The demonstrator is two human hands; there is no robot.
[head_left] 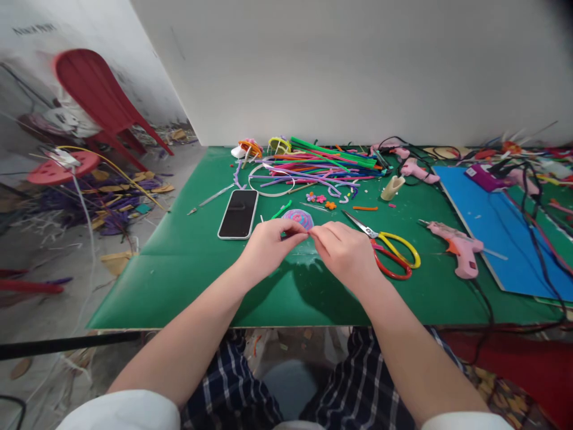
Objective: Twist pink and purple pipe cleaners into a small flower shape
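Observation:
My left hand [272, 243] and my right hand [345, 249] meet above the middle of the green table, thumbs and fingertips pinched close together. Whatever lies between the fingertips is too small or hidden to make out. Just beyond them is a dome of coiled pink and blue pipe cleaner [298, 218], its near edge covered by my fingers; I cannot tell whether they touch it. Scissors with one yellow and one red handle [398, 251] lie beside my right hand. Left of my left hand rests a phone [239, 214] with a dark screen. Small pipe-cleaner flowers [321, 198] lie behind the dome.
A heap of coloured pipe cleaners [322, 162] spreads along the back of the green table [179, 263]. A pink glue gun [461, 246] with a trailing cord lies at right, near a blue board [505, 233]. A red chair [96, 89] stands at far left.

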